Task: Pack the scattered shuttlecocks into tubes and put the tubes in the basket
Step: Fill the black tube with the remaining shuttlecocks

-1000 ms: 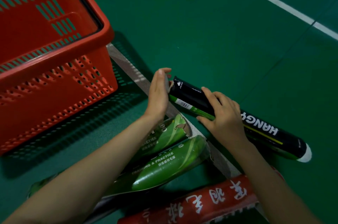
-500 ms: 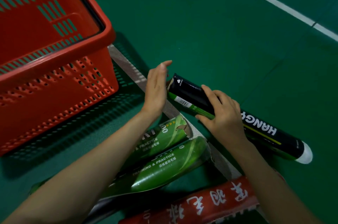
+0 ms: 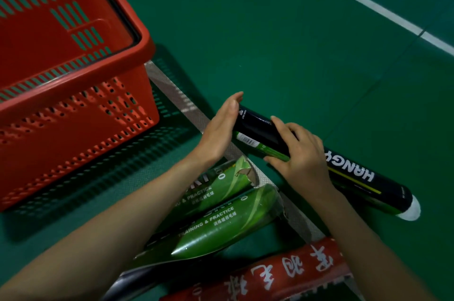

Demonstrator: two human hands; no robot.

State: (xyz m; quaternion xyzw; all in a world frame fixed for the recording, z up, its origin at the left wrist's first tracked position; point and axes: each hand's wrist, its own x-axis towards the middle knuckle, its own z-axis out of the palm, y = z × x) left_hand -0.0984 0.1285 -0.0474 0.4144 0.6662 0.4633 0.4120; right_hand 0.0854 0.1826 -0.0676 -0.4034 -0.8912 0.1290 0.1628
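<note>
A black shuttlecock tube (image 3: 353, 175) with white lettering and a white end cap lies on the green floor. My right hand (image 3: 297, 153) grips its middle, fingers curled over the top. My left hand (image 3: 221, 131) has straight fingers, its flat palm pressed against the tube's near end. The red plastic basket (image 3: 73, 104) stands to the left, with no tubes visible inside. Two green tubes (image 3: 221, 222) lie under my left forearm. A red tube (image 3: 282, 273) with white characters lies at the bottom. No loose shuttlecocks show.
A white court line (image 3: 368, 3) crosses the floor at the upper right. A grey woven strip (image 3: 177, 96) runs diagonally under the tubes from the basket's corner. A dark tube end (image 3: 127, 283) pokes out below the green tubes.
My left palm pulled slightly off the black tube's end half a second ago and is now pressed against it again. My right hand kept its hold on the tube.
</note>
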